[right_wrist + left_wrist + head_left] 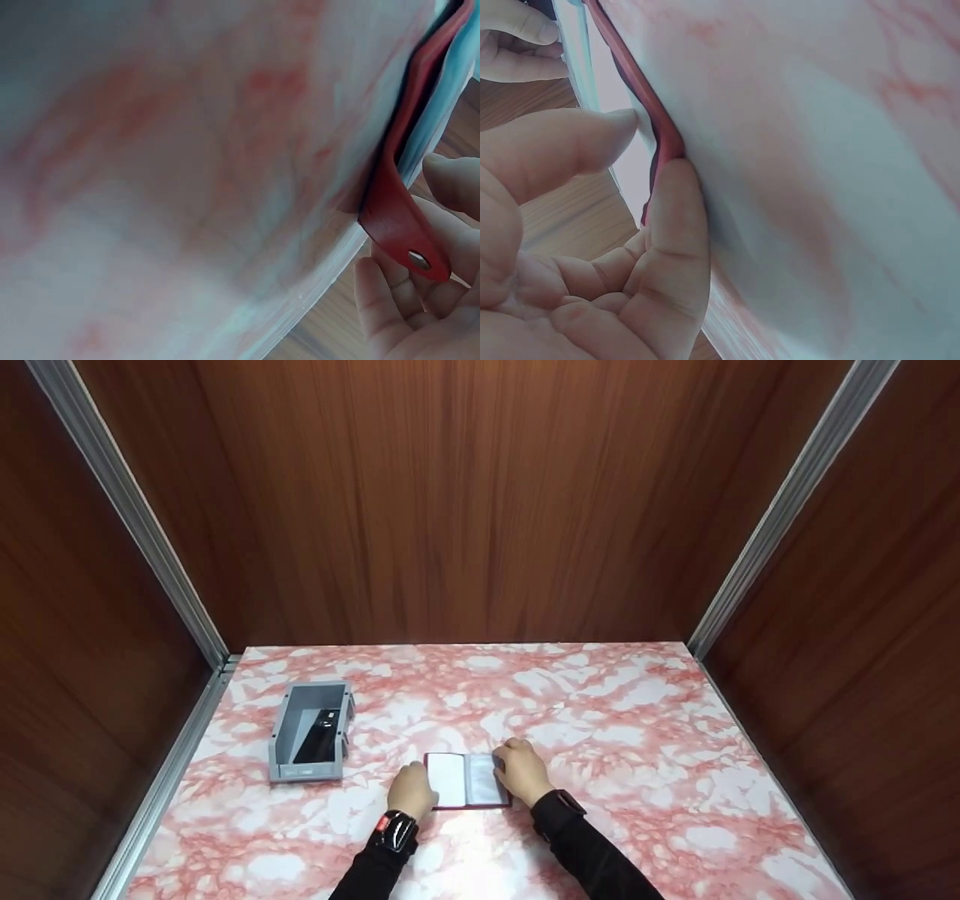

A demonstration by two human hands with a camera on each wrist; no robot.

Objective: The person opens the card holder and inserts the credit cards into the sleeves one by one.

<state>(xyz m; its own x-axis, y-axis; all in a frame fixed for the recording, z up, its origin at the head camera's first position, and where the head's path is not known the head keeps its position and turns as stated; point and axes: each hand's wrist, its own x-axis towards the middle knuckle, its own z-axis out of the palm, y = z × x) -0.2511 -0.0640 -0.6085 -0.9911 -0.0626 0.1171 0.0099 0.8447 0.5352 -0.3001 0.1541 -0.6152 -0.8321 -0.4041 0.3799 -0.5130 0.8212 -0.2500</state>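
On the table (pixel 645 802), left hand (pixel 412 790) and right hand (pixel 524 773), half-curled, hold a booklet (pixel 449 781).

2 hands (pixel 412 790) (pixel 523 772) touching open booklet (pixel 448 781), bin (pixel 309 772) left.

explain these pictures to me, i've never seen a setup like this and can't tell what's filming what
There is no machine here, just a person's bare hands. The widest picture comes from a camera worn on the head, looking down; the two close-ups come from cameras on the left and right wrists.

On the red-and-white patterned tabletop stands a grey bin with a black object inside; I can't tell what it is. Nearer the person, a small red-covered booklet lies open. The left hand holds its left edge; the right hand holds the right side, where a red flap with a metal snap rests against the fingers.
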